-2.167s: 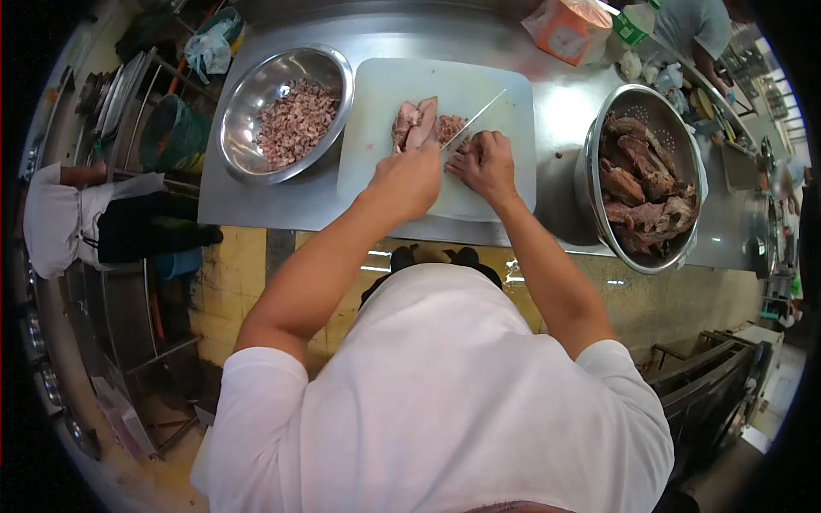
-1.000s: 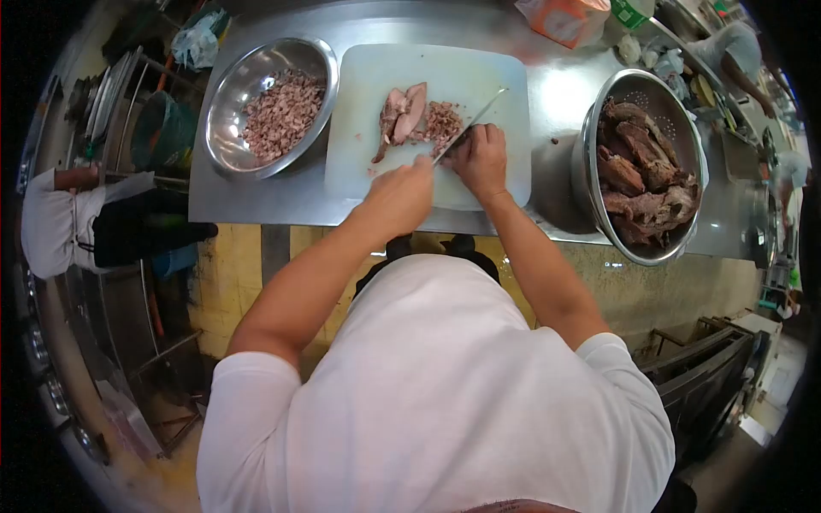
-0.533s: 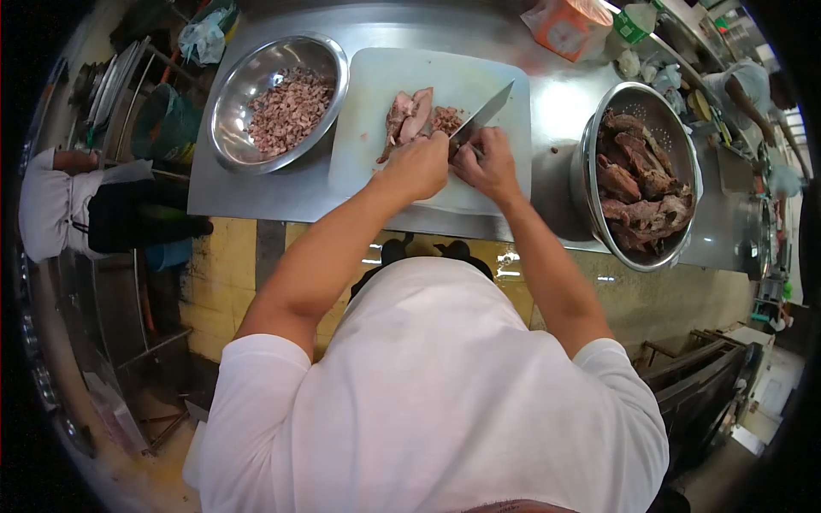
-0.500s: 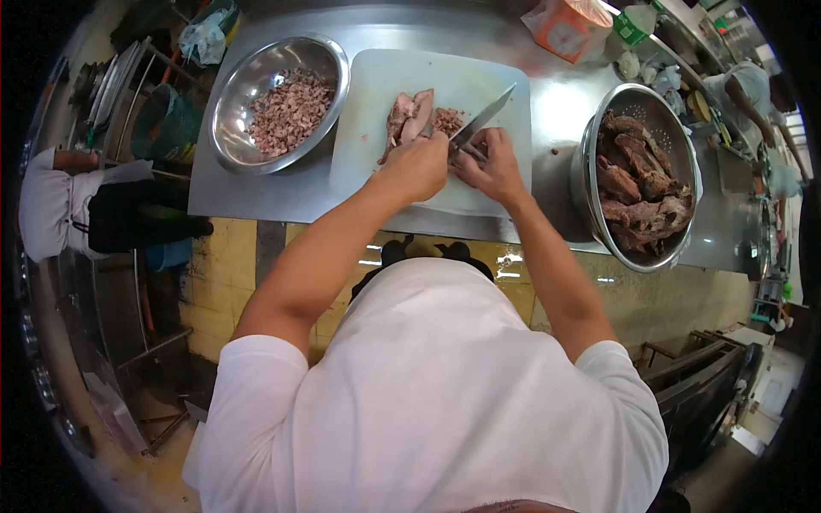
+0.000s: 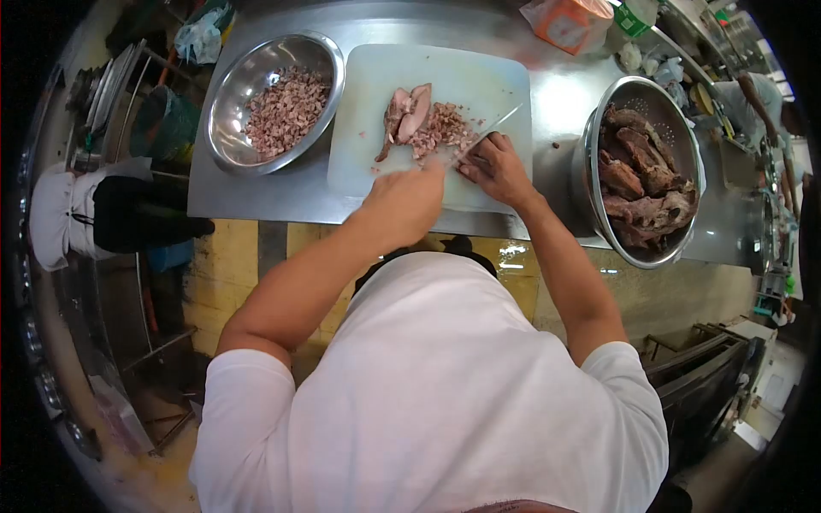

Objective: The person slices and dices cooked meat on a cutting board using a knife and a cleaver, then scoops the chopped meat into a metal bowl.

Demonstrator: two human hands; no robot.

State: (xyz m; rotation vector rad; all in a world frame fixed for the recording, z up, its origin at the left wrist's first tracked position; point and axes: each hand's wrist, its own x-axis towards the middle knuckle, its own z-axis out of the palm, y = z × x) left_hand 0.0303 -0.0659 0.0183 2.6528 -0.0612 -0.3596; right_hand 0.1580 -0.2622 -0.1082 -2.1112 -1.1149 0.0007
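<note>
My left hand (image 5: pixel 402 205), blurred by motion, is closed round the handle end of a knife (image 5: pixel 500 124). The blade slants up to the right over the white cutting board (image 5: pixel 359 68), its edge nearly in line with my view. On the blade's right, my right hand (image 5: pixel 496 171) has its fingers curled down on the board, gripping what looks like a piece of meat, mostly hidden. Chopped meat (image 5: pixel 446 126) lies scattered left of the blade. Beside it are larger uncut meat pieces (image 5: pixel 412 115).
A steel bowl (image 5: pixel 224 107) of diced meat stands left of the board. On the right, a steel colander (image 5: pixel 590 171) holds large dark meat chunks. An orange-and-white bag (image 5: pixel 569 24) lies at the back of the steel table (image 5: pixel 410 21). Another person (image 5: pixel 73 209) is at far left.
My left hand has come down and slightly left, and the blade has tilted to show its thin edge. More chopped meat shows left of the knife. My right hand stays nearly in place.
</note>
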